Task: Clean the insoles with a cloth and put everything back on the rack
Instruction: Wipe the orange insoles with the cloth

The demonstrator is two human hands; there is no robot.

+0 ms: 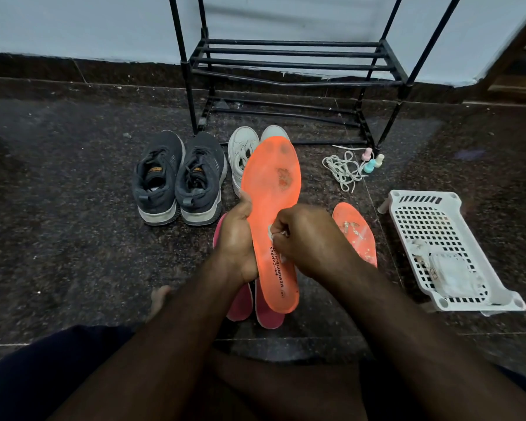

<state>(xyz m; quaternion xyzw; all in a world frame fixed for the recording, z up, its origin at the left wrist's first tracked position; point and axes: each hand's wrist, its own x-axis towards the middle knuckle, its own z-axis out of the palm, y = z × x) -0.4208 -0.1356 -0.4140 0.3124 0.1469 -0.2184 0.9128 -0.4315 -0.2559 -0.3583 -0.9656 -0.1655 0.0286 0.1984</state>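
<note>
So mid-wipe | left hand [237, 235] grips orange insole [271, 208] by its left edge, long axis pointing away toward rack [292, 65] | right hand [304, 235] pinches small cloth [275, 233] on its heel half | second orange insole [356, 235] on floor, nearer the right hand

Left hand [236, 238] grips upward; right hand [301, 235] fisted, forearms converging.

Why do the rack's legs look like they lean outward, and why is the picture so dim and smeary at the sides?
Head view: the wide-angle lens splays the rack and curves the wall line; light is dim and flat, with no glare or hard shadows; the floor smears at the left edge; sharpest in the middle, where print on the orange insole reads clearly, held by the left hand, the right hand gripping a cloth.
</note>
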